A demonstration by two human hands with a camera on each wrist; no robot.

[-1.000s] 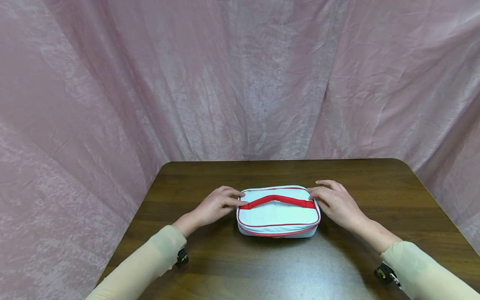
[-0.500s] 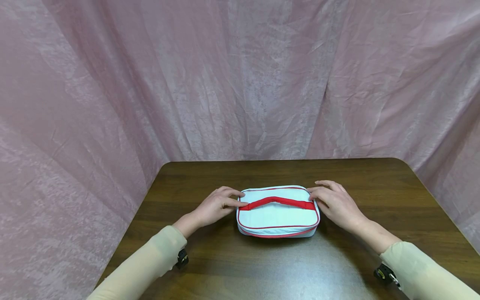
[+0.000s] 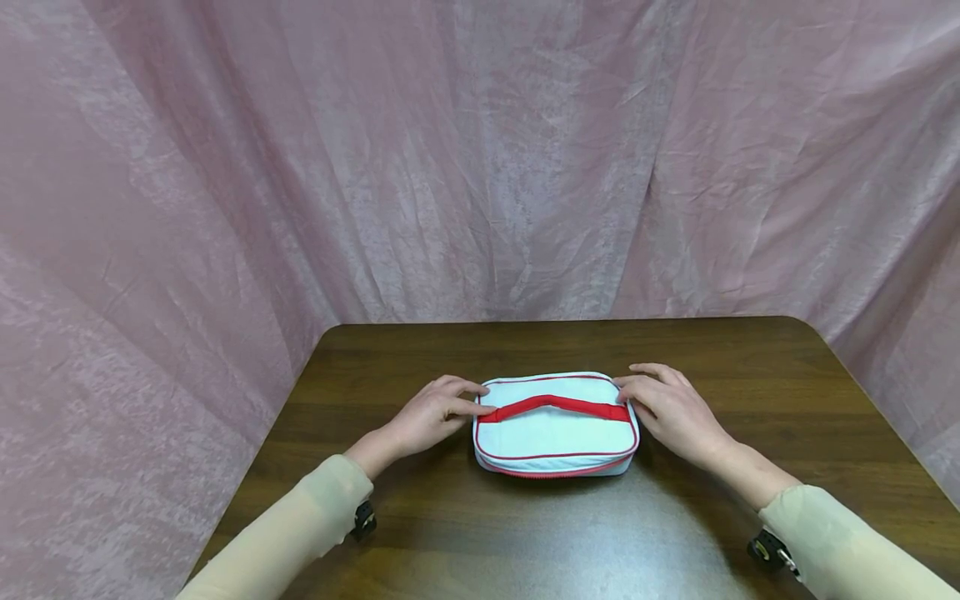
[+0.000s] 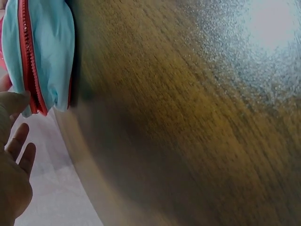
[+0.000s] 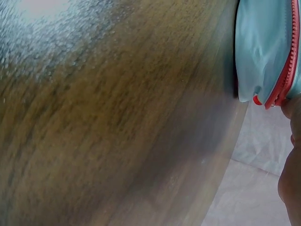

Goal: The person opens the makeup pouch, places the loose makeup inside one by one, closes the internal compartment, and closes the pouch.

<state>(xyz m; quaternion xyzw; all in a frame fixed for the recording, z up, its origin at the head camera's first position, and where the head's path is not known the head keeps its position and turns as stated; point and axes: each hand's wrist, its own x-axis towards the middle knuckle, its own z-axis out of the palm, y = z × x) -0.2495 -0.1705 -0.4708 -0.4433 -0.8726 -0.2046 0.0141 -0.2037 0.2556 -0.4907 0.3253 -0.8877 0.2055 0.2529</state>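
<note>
A white zippered pouch point(image 3: 555, 437) with red piping lies in front of me in the head view. Its red strap handle point(image 3: 551, 402) arches across the top. My left hand point(image 3: 431, 414) touches the left end, thumb by the handle's end and a finger at the far corner. At the right end, my right hand point(image 3: 678, 415) rests its fingers near the handle's other end. The fingers of both hands look relaxed. Each wrist view shows one end of the pouch with its red zipper point(image 4: 29, 52) closed along the visible stretch; the undersides of the hands are partly hidden.
The pouch sits on a brown wood-grain table point(image 3: 465, 533) with rounded far corners. Behind it hangs a pink velvet curtain point(image 3: 480, 167). Dark devices point(image 3: 364, 518) are strapped under both sleeves.
The handle and the front edge of the pouch's top now sit slightly lower in the head view. Both hands have hardly moved.
</note>
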